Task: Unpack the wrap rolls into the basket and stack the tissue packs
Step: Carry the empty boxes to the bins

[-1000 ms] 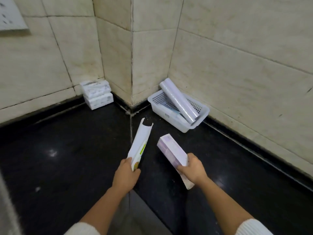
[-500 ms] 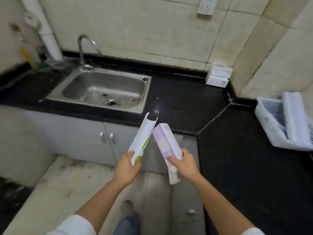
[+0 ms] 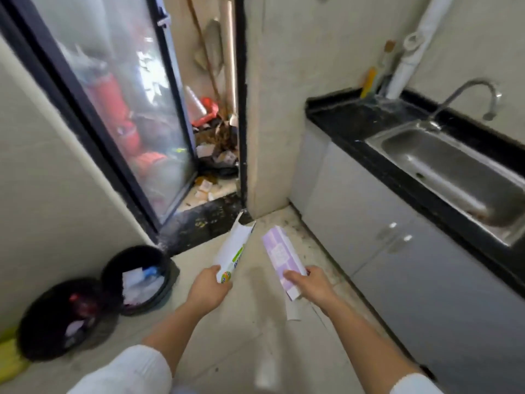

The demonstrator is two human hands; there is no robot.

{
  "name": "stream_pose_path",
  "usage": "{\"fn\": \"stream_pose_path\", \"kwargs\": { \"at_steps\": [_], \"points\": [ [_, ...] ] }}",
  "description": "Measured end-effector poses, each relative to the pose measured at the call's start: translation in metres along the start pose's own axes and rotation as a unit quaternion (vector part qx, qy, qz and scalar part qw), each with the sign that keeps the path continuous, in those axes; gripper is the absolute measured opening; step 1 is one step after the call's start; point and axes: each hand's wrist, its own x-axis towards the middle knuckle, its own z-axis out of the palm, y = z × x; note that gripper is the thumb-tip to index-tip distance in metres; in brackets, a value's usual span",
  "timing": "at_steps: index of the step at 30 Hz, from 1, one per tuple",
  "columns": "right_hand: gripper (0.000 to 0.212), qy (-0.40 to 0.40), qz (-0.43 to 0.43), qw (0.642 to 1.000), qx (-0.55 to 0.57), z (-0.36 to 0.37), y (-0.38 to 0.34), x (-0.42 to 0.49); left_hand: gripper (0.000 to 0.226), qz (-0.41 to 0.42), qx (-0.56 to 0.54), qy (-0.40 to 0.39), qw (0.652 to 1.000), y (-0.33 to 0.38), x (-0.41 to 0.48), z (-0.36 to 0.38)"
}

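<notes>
My left hand (image 3: pixel 208 288) grips the lower end of a white wrap box (image 3: pixel 234 250) with a green label and an open top flap. My right hand (image 3: pixel 311 285) holds a purple-and-white wrap box (image 3: pixel 279 258) by its lower end, its bottom flap hanging open. Both boxes point away from me over the pale floor, about a hand's width apart. The basket, the wrap rolls and the tissue packs are out of view.
Two black waste bins (image 3: pixel 140 280) (image 3: pixel 61 317) with scraps inside stand on the floor at lower left. A glass door (image 3: pixel 122 109) and a cluttered doorway lie ahead. The steel sink (image 3: pixel 454 172) in a black counter (image 3: pixel 349 120) over grey cabinets (image 3: pixel 397 251) runs along the right.
The view has swung left, from the counter corner with basket and tissue packs, past the sink, to the floor, bins and doorway. Both hands keep hold of their boxes.
</notes>
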Motion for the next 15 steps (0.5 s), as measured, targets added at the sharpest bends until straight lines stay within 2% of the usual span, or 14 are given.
{"fn": "stream_pose_path", "kwargs": {
  "at_steps": [2,6,9,12,15],
  "points": [
    [0.024,-0.032,-0.012,0.999,-0.020,0.062,-0.031,0.010,0.050,-0.031,-0.018,0.006,0.999,-0.050,0.011,-0.039],
    [0.039,-0.073,0.005,0.996,-0.044,0.192,-0.075,0.026,0.040,-0.085,-0.017,-0.010,0.996,-0.150,0.027,-0.116],
    [0.042,-0.109,0.028,0.992,-0.060,0.280,-0.098,0.036,0.033,-0.135,-0.013,-0.011,0.991,-0.219,0.037,-0.164],
    [0.044,-0.139,0.050,0.986,-0.073,0.352,-0.113,0.047,0.034,-0.184,-0.008,-0.021,0.983,-0.270,0.050,-0.190],
    [0.046,-0.149,0.047,0.983,-0.100,0.415,-0.118,0.072,0.035,-0.199,-0.025,-0.026,0.979,-0.311,0.084,-0.194]
  ]
}}
